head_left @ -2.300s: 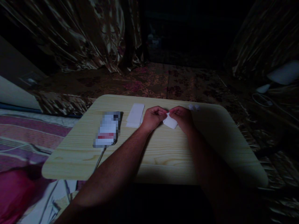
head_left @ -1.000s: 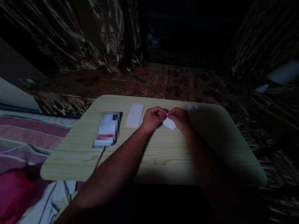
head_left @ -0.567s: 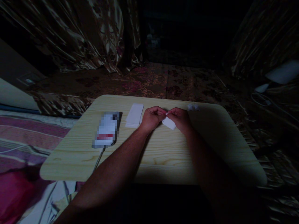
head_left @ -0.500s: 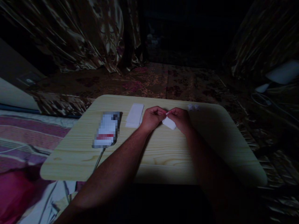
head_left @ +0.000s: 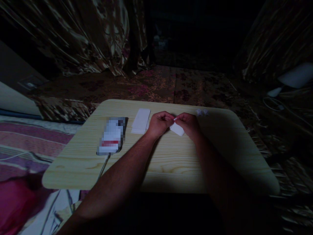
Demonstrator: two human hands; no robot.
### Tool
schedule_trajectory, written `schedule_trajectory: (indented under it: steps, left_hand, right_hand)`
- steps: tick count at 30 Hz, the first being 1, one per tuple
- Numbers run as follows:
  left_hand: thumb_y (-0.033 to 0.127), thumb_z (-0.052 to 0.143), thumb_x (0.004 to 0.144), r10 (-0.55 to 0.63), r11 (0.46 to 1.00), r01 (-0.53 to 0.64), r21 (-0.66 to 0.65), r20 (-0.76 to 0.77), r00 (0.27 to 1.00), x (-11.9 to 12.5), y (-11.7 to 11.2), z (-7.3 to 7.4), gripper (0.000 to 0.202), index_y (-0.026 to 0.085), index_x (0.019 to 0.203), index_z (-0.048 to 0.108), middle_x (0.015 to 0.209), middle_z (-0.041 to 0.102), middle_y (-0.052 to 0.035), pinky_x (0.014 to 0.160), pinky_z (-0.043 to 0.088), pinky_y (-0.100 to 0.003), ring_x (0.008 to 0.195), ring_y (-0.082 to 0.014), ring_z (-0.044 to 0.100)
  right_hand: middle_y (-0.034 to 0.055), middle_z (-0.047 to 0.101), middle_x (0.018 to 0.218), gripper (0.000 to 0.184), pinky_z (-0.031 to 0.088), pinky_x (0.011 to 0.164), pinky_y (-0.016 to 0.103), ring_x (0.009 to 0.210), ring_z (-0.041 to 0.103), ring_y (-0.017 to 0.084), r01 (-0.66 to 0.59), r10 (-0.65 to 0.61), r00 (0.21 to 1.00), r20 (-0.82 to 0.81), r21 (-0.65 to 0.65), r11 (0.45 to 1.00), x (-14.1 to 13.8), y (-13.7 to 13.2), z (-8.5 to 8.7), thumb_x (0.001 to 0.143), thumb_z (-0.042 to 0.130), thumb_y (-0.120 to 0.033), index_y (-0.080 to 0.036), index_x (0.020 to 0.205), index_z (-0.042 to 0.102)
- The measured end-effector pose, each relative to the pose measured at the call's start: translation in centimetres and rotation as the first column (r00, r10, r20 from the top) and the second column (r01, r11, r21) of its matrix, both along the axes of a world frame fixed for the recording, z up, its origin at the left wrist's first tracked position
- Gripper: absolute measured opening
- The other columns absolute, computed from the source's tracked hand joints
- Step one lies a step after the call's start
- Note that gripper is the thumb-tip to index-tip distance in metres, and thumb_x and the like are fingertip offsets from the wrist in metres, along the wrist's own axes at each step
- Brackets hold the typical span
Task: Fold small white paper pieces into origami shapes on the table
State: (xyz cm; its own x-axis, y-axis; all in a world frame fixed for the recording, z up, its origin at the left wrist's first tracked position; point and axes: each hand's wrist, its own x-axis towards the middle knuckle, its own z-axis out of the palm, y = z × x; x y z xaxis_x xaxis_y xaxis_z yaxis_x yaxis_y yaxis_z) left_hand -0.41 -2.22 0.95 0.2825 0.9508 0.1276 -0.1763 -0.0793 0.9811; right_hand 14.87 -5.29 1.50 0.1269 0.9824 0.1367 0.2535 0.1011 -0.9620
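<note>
My left hand [head_left: 159,124] and my right hand [head_left: 188,124] meet over the far middle of a small light wooden table [head_left: 171,160]. Both pinch a small white piece of paper [head_left: 177,129], which hangs between the fingertips just above the tabletop. The fingers of both hands are curled closed on it. To the left of my left hand lies a flat stack of white paper strips [head_left: 141,120]. Beyond my right hand sit two tiny white folded bits [head_left: 202,112].
A phone [head_left: 111,135] with a cable lies on the table's left part. Striped bedding [head_left: 26,143] is at the left, patterned cloth and curtains [head_left: 80,36] behind. A white object and a cord [head_left: 276,98] lie at the right in the dark.
The hands stay in nearly the same place; the fingers have worked the small paper slightly, and it sits a little more tucked under my right hand.
</note>
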Motion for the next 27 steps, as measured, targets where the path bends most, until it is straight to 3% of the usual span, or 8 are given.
schedule_trajectory:
  steps: [6, 11, 20, 27]
  left_hand:
    - [0.018, 0.075, 0.059, -0.005, 0.999, 0.007, 0.043, -0.045, 0.999, 0.03, -0.08, -0.17, 0.016, 0.014, 0.074, 0.07, 0.066, 0.066, -0.0014, 0.055, 0.042, -0.022, 0.056, -0.0093, 0.055]
    - [0.016, 0.074, 0.058, -0.007, 1.0, 0.007, 0.023, -0.007, 1.0, 0.24, -0.19, 0.06, 0.028, 0.015, 0.085, 0.066, 0.068, 0.065, 0.0004, 0.055, 0.043, -0.022, 0.056, -0.0092, 0.054]
    - [0.013, 0.07, 0.06, 0.085, 0.992, -0.087, 0.09, 0.016, 0.996, 0.24, -0.34, 0.54, 0.034, 0.017, 0.092, 0.059, 0.07, 0.063, 0.0024, 0.052, 0.041, -0.02, 0.057, -0.0084, 0.053]
    - [0.015, 0.072, 0.06, 0.042, 0.999, -0.042, 0.022, 0.013, 0.999, 0.34, -0.25, 0.51, 0.034, 0.018, 0.091, 0.058, 0.064, 0.06, 0.0038, 0.049, 0.038, -0.02, 0.051, -0.0072, 0.05]
  right_hand:
    - [-0.0014, 0.062, 0.058, 0.013, 0.035, 0.046, 0.023, 0.051, 0.054, 0.013, 0.016, -0.016, 1.0, 0.02, 0.004, 1.0, 0.09, 0.03, -0.09, 0.067, 0.064, -0.031, -0.019, 0.071, 0.064]
    - [-0.0018, 0.06, 0.058, 0.012, 0.035, 0.046, 0.023, 0.052, 0.053, 0.013, 0.04, -0.041, 0.997, 0.061, 0.015, 0.999, 0.06, 0.12, -0.2, 0.068, 0.062, -0.03, -0.019, 0.071, 0.063]
    - [-0.0029, 0.057, 0.059, 0.009, 0.035, 0.05, 0.024, 0.054, 0.051, 0.012, -0.003, -0.011, 0.986, 0.167, 0.084, 0.996, -0.22, 0.13, -0.6, 0.071, 0.058, -0.029, -0.02, 0.07, 0.059]
    - [-0.003, 0.057, 0.059, 0.01, 0.037, 0.051, 0.024, 0.055, 0.051, 0.012, -0.008, -0.003, 0.993, 0.122, 0.088, 0.996, -0.34, -0.01, -0.65, 0.072, 0.058, -0.03, -0.02, 0.071, 0.059]
